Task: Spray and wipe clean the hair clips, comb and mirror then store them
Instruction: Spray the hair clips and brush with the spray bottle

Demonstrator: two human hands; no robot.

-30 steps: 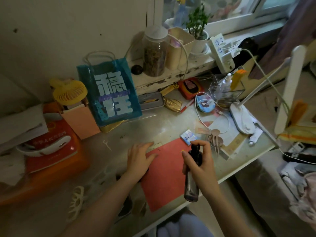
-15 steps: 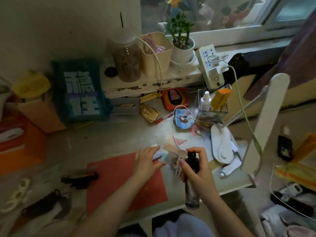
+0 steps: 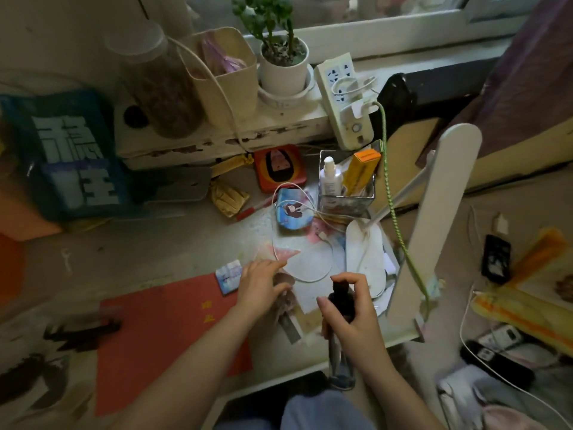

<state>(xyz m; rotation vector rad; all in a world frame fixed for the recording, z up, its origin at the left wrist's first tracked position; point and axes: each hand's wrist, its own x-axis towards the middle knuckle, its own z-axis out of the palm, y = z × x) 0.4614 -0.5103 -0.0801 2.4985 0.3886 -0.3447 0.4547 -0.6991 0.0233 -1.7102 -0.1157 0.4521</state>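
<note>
Right hand [image 3: 356, 318] clamped round upright spray bottle [image 3: 339, 336] at the bench [image 3: 173, 249] edge, left hand [image 3: 259, 285] spread loosely over pale hair clip [image 3: 286, 297], just left of the nozzle, nearer the left hand.

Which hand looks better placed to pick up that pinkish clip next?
Probably the left hand: its fingers already rest over the pinkish clip, while the right hand grips the spray bottle.

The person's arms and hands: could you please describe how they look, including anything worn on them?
Both forearms are bare as far as the view shows; no sleeves, gloves, watch or bracelets appear. The left hand and right hand show no rings, and the nails look short and unpainted, though the light is dim.
</note>
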